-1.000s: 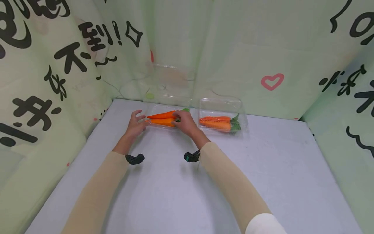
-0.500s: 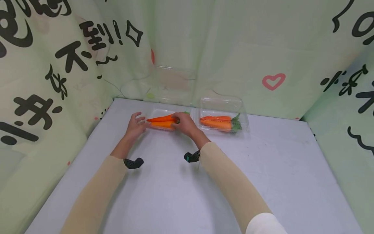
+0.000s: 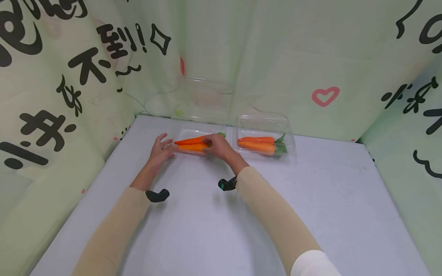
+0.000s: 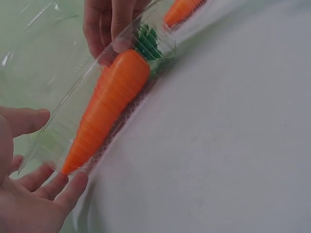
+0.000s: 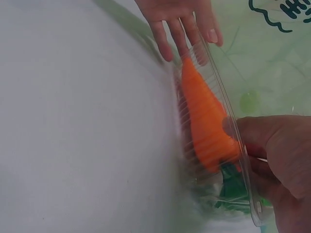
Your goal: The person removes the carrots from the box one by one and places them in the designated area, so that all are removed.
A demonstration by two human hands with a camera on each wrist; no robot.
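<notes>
Over the near part of the white tabletop [image 3: 200,237], two arms in long beige sleeves [image 3: 276,214] reach forward; white cloth [image 3: 312,264] shows near the right elbow. Black curved device [image 3: 157,195] at left wrist, similar black curved unit [image 3: 228,184] at right wrist. Next out, both hands work at a clear plastic hinged container [image 3: 188,132] with ribbed walls, sitting near the table's far edge, left of centre. Left hand [image 3: 160,153]: relaxed, fingers extended and spread, touching the container's left end beside the carrot tip, no clenched grip. Right hand [image 3: 219,147]: fingers bent, gripping the thick end of the front orange ridged carrot [image 3: 192,147], thumb against it; cannot tell if the rear one is held too. Front carrot is inside the container, tip left, dark green top right, partly hidden by the hand. Just behind, touching or nearly so, rear orange carrot [image 3: 189,141] lies along it, same direction, also inside. Clear raised lid [image 3: 207,96] stands up at the back of that container. Just right of it, second clear plastic container [image 3: 264,124] holds more orange carrots [image 3: 257,143] with green leaves [image 3: 280,145] at right. Farthest: pale green curtain [image 3: 283,65] with black lettering [image 3: 88,66] and pink-red heart outline [image 3: 325,96]
</notes>
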